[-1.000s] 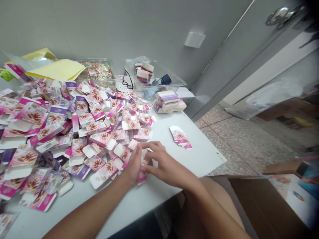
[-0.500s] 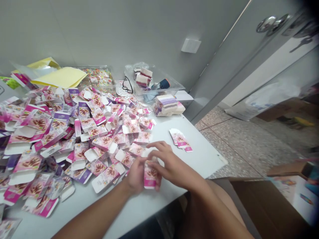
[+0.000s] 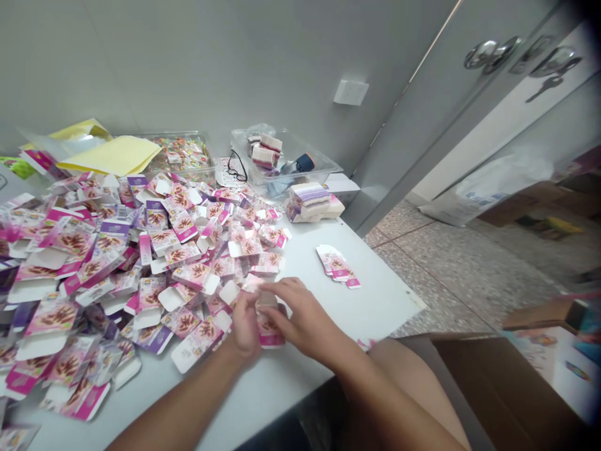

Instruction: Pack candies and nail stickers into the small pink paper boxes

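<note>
left hand (image 3: 246, 324) and right hand (image 3: 301, 315) at one small pink-and-white box (image 3: 271, 339)

The bare right hand (image 3: 300, 315) partly hid a pink-and-white cardboard box (image 3: 270, 339); the bottom edge cropped a brown cardboard carton (image 3: 493, 385).

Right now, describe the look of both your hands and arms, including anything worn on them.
The left hand and right hand are ungloved. The left forearm and right forearm are bare, with no sleeve in view. No watch, bracelet or ring shows, though blur could hide small details.
</note>
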`<move>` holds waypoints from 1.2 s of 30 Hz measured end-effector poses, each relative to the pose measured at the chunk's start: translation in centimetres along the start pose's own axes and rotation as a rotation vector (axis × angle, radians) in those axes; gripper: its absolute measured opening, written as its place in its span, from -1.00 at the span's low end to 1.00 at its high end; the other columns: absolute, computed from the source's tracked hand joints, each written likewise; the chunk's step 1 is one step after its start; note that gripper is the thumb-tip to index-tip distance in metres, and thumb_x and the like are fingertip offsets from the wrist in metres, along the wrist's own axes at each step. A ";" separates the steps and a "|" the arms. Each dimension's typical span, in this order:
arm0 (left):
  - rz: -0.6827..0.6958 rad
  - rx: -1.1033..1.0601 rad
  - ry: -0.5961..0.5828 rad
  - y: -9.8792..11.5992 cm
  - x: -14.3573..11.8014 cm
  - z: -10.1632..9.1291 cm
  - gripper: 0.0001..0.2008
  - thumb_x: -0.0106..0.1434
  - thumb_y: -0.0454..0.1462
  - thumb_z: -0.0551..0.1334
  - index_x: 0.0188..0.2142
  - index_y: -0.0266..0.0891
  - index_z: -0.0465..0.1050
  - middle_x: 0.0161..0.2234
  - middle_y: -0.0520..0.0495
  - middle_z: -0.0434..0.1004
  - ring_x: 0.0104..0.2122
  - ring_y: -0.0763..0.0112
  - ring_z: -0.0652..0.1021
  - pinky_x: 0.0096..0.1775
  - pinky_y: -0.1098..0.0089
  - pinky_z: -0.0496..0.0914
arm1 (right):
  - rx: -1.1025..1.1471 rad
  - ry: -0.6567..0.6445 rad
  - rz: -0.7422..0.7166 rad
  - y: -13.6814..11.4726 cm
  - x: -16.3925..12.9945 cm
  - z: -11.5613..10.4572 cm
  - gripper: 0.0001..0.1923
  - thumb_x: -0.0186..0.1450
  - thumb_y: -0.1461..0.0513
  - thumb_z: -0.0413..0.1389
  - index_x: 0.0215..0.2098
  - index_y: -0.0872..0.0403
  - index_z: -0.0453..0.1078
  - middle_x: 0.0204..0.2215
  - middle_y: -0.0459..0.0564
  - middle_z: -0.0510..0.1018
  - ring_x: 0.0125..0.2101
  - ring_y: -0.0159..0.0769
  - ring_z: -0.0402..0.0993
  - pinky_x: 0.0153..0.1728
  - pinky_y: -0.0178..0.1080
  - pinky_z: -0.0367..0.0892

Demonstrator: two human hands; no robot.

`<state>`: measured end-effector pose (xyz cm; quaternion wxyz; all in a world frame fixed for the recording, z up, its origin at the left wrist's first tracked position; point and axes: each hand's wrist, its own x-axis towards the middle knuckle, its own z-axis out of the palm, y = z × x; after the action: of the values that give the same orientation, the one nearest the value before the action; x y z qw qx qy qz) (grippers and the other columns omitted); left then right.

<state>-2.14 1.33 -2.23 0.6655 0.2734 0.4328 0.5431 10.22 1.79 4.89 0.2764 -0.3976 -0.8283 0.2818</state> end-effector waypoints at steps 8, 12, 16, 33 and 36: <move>-0.043 -0.346 0.054 0.5 -0.3 0.8 -0.53 0.21 0.13 0.21 -0.22 -0.24 0.52 -0.37 -0.08 0.62 -0.15 0.17 0.61 -0.17 0.32 0.50 | 0.082 0.063 0.208 -0.3 0.3 0.4 -0.86 0.35 0.26 0.07 -0.39 0.06 0.34 -0.46 -0.07 0.53 -0.44 -0.29 0.44 -0.36 -0.25 0.29; -0.132 -0.425 -0.086 0.4 -0.2 0.7 -0.43 0.23 0.17 0.16 -0.26 -0.33 0.55 -0.39 -0.16 0.63 -0.20 0.10 0.63 -0.17 0.27 0.51 | 0.105 0.035 0.265 0.0 0.1 0.7 -0.94 0.31 0.26 0.12 -0.25 0.05 0.31 -0.41 -0.08 0.53 -0.44 -0.28 0.47 -0.41 -0.26 0.31; -0.089 -0.439 -0.081 0.3 -0.1 0.5 -0.45 0.25 0.13 0.17 -0.19 -0.35 0.55 -0.30 -0.17 0.64 -0.19 0.14 0.63 -0.15 0.28 0.50 | -0.009 -0.080 0.010 0.2 0.1 0.3 -0.69 0.31 0.26 0.17 0.03 0.02 0.36 -0.07 0.05 0.56 -0.07 -0.13 0.46 -0.05 -0.09 0.32; -0.090 -0.277 -0.053 0.0 0.0 1.0 -0.40 0.11 0.25 0.21 -0.30 -0.26 0.52 -0.51 -0.07 0.57 -0.34 0.16 0.62 -0.33 0.28 0.48 | 0.199 -0.022 0.230 0.0 0.6 -0.1 -0.81 0.32 0.38 0.06 -0.32 0.10 0.52 -0.38 -0.04 0.62 -0.37 -0.30 0.52 -0.28 -0.28 0.36; -0.172 -0.237 -0.184 -0.5 0.0 0.5 -0.34 0.11 0.31 0.12 -0.36 -0.26 0.47 -0.63 -0.02 0.45 -0.53 0.22 0.57 -0.53 0.33 0.42 | 0.270 -0.182 0.150 0.2 0.4 -1.6 -0.83 0.32 0.37 0.07 -0.29 0.08 0.51 -0.33 -0.06 0.62 -0.33 -0.31 0.52 -0.26 -0.29 0.37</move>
<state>-1.45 1.29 -2.46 0.7739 0.2037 0.3249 0.5040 11.18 2.63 5.92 0.2295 -0.3902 -0.7726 0.4452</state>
